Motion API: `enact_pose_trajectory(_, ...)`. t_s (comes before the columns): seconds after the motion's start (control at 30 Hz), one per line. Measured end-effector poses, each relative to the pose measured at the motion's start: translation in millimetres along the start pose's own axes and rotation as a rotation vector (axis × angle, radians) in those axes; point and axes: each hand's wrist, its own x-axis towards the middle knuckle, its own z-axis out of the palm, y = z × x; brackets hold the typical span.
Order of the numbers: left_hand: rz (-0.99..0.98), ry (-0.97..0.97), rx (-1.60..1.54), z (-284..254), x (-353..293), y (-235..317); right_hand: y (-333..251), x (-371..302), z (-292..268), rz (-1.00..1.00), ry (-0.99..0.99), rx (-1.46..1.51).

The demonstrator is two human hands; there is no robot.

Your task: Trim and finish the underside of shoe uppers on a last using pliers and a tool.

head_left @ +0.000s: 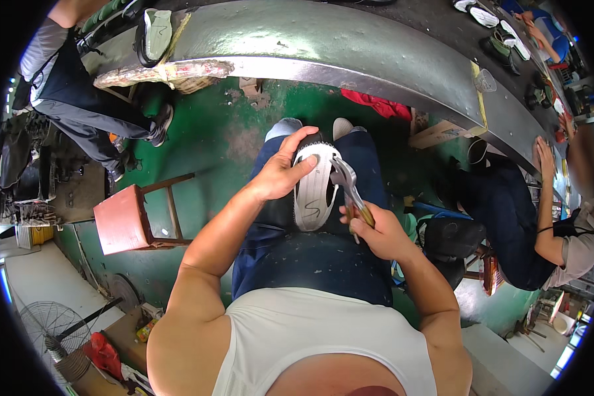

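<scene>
Over my lap a black shoe upper (318, 140) sits bottom up, its white insole (313, 188) facing me with a dark pen mark on it. My left hand (280, 173) grips the shoe near its toe end, thumb pressed on the white insole and fingers round the far edge. In my right hand (384, 232) is a pair of shoemaker's pincers (351, 187), held by the handles. The metal jaws touch the shoe's right edge near the toe. Whether they pinch the upper's margin cannot be made out.
A metal-edged conveyor bench (277, 33) curves across the far side, with shoes on it. To my left stand a stool with a red-brown seat (120, 220) and a person (79, 99). Another person (528, 224) sits at right. A fan (53, 330) is near left.
</scene>
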Motion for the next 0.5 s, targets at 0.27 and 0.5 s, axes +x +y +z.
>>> enact_pose_trajectory(0.27, 0.097, 0.105, 0.117, 1, 4, -1, 15, 37, 25, -0.051, 0.108, 0.096)
enact_pose_trajectory(0.5, 0.094, 0.013, 0.164, 3, 6, -1, -18, 66, 0, -0.483, 0.303, 0.804)
